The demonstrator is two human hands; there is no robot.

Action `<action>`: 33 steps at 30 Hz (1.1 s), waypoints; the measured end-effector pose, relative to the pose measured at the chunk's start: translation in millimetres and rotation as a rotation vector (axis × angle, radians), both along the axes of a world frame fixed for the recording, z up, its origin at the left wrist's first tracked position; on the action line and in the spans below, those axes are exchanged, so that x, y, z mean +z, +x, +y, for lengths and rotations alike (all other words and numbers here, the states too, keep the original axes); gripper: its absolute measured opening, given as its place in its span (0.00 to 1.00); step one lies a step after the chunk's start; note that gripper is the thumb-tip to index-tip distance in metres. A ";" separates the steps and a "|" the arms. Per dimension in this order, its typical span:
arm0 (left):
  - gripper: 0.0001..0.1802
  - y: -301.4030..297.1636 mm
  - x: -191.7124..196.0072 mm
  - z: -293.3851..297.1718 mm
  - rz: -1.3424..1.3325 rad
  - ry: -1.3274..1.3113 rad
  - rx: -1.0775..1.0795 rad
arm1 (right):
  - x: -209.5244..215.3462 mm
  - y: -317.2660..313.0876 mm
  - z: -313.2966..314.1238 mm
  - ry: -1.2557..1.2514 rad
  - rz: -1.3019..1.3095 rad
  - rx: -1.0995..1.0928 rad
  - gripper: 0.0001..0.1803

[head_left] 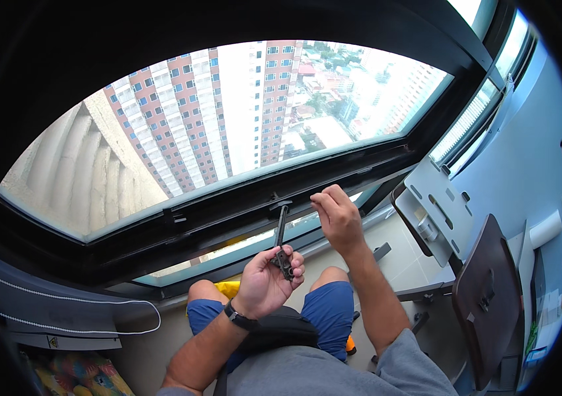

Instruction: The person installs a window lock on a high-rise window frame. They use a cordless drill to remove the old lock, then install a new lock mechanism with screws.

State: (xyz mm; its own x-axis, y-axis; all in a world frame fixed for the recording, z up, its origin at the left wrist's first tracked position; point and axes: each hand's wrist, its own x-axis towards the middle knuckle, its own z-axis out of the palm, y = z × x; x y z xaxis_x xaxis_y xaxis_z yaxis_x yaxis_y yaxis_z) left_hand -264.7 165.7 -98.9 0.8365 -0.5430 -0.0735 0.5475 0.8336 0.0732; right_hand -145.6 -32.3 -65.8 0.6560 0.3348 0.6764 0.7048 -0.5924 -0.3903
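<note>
Black bar-shaped tool [281,228] before lower edge of window frame [228,216], contact unclear. Left hand [269,280] curled round its near end; right hand [339,221] half-curled, any hold unclear. Loosened left grip could drop it.

A red-and-white high-rise [196,99] stands upper centre. A white beaded chain [160,318] loops at lower left, above colourful patterned fabric [83,373]. At right: a pale slotted panel [460,228], dark brown board [489,264], white roll [546,229].

A grey short-sleeved shirt [301,376], blue shorts [330,317], black wristband [241,319] and black bag [284,329] are worn.
</note>
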 end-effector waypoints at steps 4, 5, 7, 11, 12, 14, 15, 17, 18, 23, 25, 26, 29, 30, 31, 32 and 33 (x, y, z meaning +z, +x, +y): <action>0.16 -11.9 10.0 -0.4 0.053 -0.082 0.066 | 9.4 17.2 7.5 -0.307 -0.080 0.059 0.06; 0.17 -13.4 11.2 0.1 0.045 -0.145 0.065 | 9.8 18.2 6.9 -0.317 -0.086 0.067 0.07; 0.16 -17.3 12.5 1.3 0.070 -0.104 0.087 | 9.1 19.0 5.0 -0.281 -0.072 0.102 0.08; 0.16 -21.5 10.9 2.7 0.099 -0.092 0.138 | 7.3 20.8 -0.4 -0.230 -0.063 0.141 0.11; 0.16 -21.8 9.6 3.3 0.099 -0.083 0.152 | 6.3 20.9 -1.3 -0.215 -0.054 0.143 0.11; 0.17 -22.4 5.5 4.0 0.112 -0.077 0.171 | 3.8 20.6 -3.2 -0.170 -0.045 0.131 0.11; 0.18 -22.6 2.8 4.3 0.111 -0.094 0.170 | 2.3 20.5 -3.9 -0.150 -0.033 0.126 0.11; 0.18 -22.6 -3.0 4.7 0.108 -0.132 0.170 | -0.9 20.5 -5.1 -0.108 -0.017 0.132 0.11; 0.19 -22.2 -6.0 4.6 0.088 -0.160 0.165 | -2.4 20.7 -5.6 -0.087 -0.005 0.136 0.11; 0.20 -21.7 -13.4 2.9 0.083 -0.219 0.166 | -7.6 21.4 -7.8 -0.016 0.000 0.135 0.11; 0.20 -21.9 -12.2 2.0 0.085 -0.199 0.181 | -9.5 20.3 -9.2 0.011 0.008 0.131 0.11; 0.21 -22.0 -11.0 1.7 0.086 -0.189 0.188 | -10.7 19.8 -9.9 0.019 0.010 0.132 0.11; 0.22 -23.0 -6.4 0.9 0.123 -0.113 0.204 | -14.0 18.4 -11.2 0.044 -0.012 0.132 0.12; 0.22 -22.9 -5.1 0.6 0.118 -0.116 0.205 | -14.3 17.2 -11.6 0.053 -0.022 0.132 0.12; 0.22 -23.0 -3.9 0.3 0.113 -0.119 0.206 | -13.8 14.7 -11.6 0.099 -0.002 0.115 0.12; 0.22 -23.0 -3.0 0.0 0.109 -0.122 0.207 | -12.3 10.0 -11.7 0.145 0.019 0.098 0.12; 0.22 -23.1 -2.4 -0.5 0.109 -0.116 0.211 | -9.9 3.6 -11.5 0.198 0.040 0.089 0.12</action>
State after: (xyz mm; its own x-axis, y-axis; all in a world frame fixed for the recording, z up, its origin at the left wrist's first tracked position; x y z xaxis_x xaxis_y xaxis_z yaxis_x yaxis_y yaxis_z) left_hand -287.8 165.2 -101.4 0.9226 -0.3676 -0.1167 0.3603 0.9294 -0.0796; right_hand -142.1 -43.8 -75.7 0.6574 0.2563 0.7086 0.7326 -0.4374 -0.5215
